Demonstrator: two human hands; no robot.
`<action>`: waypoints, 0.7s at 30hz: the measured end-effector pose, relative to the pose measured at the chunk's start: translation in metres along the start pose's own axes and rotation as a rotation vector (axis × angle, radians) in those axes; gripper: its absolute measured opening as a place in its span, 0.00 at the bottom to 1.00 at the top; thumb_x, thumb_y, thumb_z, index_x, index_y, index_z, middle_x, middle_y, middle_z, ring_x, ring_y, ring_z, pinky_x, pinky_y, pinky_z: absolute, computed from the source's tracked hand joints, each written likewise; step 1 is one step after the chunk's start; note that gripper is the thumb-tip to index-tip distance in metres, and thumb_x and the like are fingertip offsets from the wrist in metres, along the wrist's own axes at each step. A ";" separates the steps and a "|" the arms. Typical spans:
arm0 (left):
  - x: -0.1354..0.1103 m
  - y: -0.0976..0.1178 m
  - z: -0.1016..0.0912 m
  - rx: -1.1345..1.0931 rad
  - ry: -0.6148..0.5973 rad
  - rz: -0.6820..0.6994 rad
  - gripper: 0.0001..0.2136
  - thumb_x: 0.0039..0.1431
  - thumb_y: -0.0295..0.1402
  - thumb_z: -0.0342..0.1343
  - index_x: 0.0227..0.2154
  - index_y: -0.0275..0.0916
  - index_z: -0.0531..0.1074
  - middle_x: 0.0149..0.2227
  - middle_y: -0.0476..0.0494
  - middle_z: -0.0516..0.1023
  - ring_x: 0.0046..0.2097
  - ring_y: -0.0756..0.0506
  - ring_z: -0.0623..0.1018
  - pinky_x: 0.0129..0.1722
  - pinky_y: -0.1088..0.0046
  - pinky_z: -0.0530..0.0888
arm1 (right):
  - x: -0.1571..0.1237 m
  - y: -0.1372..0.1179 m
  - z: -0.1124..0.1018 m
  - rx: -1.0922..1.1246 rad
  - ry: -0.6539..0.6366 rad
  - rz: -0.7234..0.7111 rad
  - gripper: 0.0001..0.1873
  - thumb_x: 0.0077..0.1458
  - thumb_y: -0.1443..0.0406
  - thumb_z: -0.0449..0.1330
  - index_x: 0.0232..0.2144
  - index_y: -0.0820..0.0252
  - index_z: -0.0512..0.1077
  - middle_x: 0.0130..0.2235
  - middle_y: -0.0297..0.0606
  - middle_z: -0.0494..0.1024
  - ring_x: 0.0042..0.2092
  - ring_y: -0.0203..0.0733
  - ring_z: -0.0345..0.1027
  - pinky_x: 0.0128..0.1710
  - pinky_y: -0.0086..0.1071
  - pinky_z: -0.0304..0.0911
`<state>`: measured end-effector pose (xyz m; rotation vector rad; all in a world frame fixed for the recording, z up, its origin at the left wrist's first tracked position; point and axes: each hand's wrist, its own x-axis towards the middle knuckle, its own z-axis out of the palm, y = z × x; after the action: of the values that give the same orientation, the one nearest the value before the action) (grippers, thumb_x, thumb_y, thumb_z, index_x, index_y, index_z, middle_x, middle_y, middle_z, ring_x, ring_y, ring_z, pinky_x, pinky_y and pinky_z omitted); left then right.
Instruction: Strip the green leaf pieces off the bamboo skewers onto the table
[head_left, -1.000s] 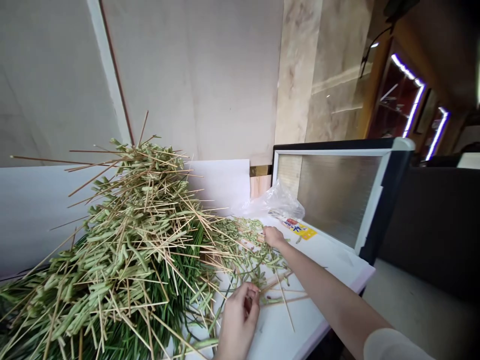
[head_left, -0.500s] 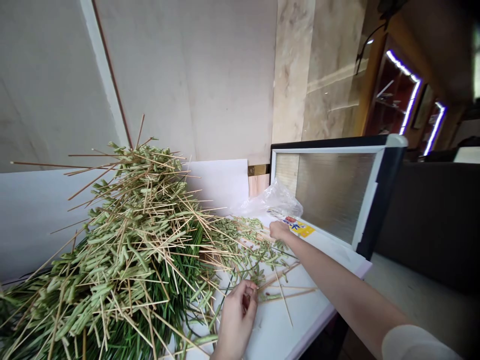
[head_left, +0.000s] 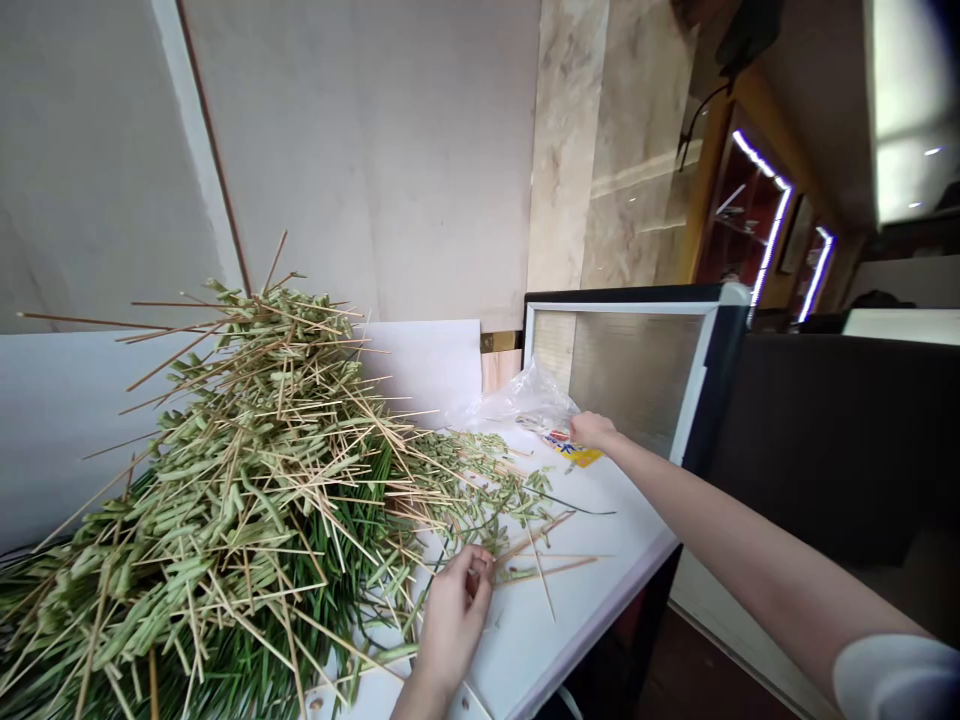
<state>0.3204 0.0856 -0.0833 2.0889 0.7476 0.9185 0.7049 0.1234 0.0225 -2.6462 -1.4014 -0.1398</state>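
A large heap of green leaf-wrapped wooden skewers [head_left: 225, 480] covers the left of a white table [head_left: 555, 610]. My left hand [head_left: 450, 620] rests near the table's front edge, its fingers pinched together on thin wooden skewers [head_left: 536, 560] that point to the right. My right hand [head_left: 591, 430] reaches far across to a clear plastic bag [head_left: 525, 398] with a yellow and red label [head_left: 574, 448], fingers curled on the bag's edge. Loose green pieces [head_left: 487, 480] lie scattered between both hands.
A black-framed panel with frosted glass [head_left: 637, 370] stands upright at the table's far right. A beige wall and a marble column rise behind. A dark counter [head_left: 825, 430] lies to the right, past the table edge.
My right hand has moved away from the scattered green pieces, up and to the right, onto the plastic bag. My left hand keeps its pinch on the skewers.
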 end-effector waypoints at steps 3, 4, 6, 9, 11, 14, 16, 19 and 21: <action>0.000 0.000 0.000 0.012 0.002 0.006 0.13 0.66 0.41 0.47 0.38 0.40 0.73 0.32 0.45 0.78 0.28 0.45 0.73 0.30 0.73 0.66 | -0.012 0.008 -0.011 -0.087 -0.060 0.018 0.10 0.62 0.62 0.63 0.43 0.63 0.78 0.49 0.46 0.83 0.50 0.49 0.78 0.49 0.48 0.74; -0.001 0.000 0.000 0.013 0.003 0.010 0.12 0.66 0.40 0.47 0.38 0.40 0.73 0.32 0.45 0.78 0.28 0.46 0.73 0.30 0.73 0.66 | -0.017 0.010 -0.014 -0.102 -0.069 0.014 0.10 0.62 0.63 0.62 0.43 0.63 0.77 0.50 0.45 0.82 0.50 0.49 0.77 0.49 0.48 0.74; -0.001 -0.001 -0.001 0.012 0.007 0.019 0.12 0.65 0.40 0.48 0.38 0.40 0.73 0.32 0.46 0.78 0.28 0.46 0.73 0.30 0.73 0.66 | -0.024 0.012 -0.019 -0.125 -0.079 0.000 0.10 0.63 0.63 0.61 0.43 0.62 0.77 0.50 0.44 0.82 0.49 0.48 0.77 0.48 0.46 0.74; -0.002 -0.002 -0.001 0.009 0.013 0.019 0.12 0.65 0.40 0.48 0.38 0.40 0.73 0.32 0.46 0.78 0.27 0.46 0.73 0.29 0.73 0.66 | -0.030 0.013 -0.021 -0.147 -0.074 -0.018 0.09 0.63 0.64 0.61 0.43 0.62 0.77 0.48 0.43 0.82 0.48 0.47 0.77 0.48 0.45 0.74; -0.002 -0.002 -0.001 0.008 0.013 0.013 0.12 0.66 0.41 0.48 0.38 0.40 0.73 0.32 0.46 0.78 0.28 0.46 0.74 0.29 0.73 0.66 | -0.030 0.014 -0.019 -0.148 -0.064 -0.029 0.08 0.62 0.64 0.62 0.43 0.62 0.76 0.47 0.43 0.82 0.48 0.46 0.77 0.48 0.45 0.73; -0.002 -0.004 -0.001 -0.001 0.012 0.005 0.13 0.66 0.42 0.48 0.38 0.40 0.73 0.32 0.46 0.78 0.28 0.45 0.73 0.29 0.73 0.66 | -0.027 0.018 -0.013 -0.120 -0.047 -0.059 0.08 0.60 0.65 0.63 0.42 0.62 0.76 0.45 0.42 0.82 0.47 0.46 0.76 0.47 0.44 0.72; -0.003 -0.004 -0.001 -0.008 0.015 0.004 0.13 0.66 0.42 0.48 0.38 0.40 0.73 0.31 0.46 0.78 0.27 0.46 0.73 0.29 0.73 0.66 | -0.025 0.022 -0.007 -0.068 -0.030 -0.079 0.07 0.60 0.65 0.64 0.40 0.62 0.76 0.43 0.41 0.82 0.45 0.45 0.76 0.46 0.43 0.72; -0.003 -0.005 -0.001 -0.010 0.014 0.010 0.13 0.66 0.42 0.48 0.38 0.40 0.73 0.31 0.46 0.78 0.27 0.46 0.73 0.29 0.73 0.66 | -0.022 0.031 0.005 0.076 0.021 -0.074 0.05 0.61 0.65 0.62 0.38 0.62 0.74 0.37 0.36 0.80 0.39 0.42 0.74 0.41 0.39 0.71; -0.003 -0.005 -0.001 -0.008 0.008 0.019 0.13 0.66 0.42 0.48 0.37 0.40 0.73 0.31 0.45 0.78 0.28 0.45 0.73 0.29 0.73 0.66 | -0.022 0.035 0.017 0.215 0.059 -0.052 0.04 0.62 0.65 0.60 0.37 0.62 0.72 0.31 0.31 0.76 0.32 0.38 0.72 0.35 0.35 0.68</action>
<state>0.3170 0.0866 -0.0879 2.0899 0.7291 0.9391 0.7216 0.0889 0.0001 -2.4139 -1.3830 -0.0675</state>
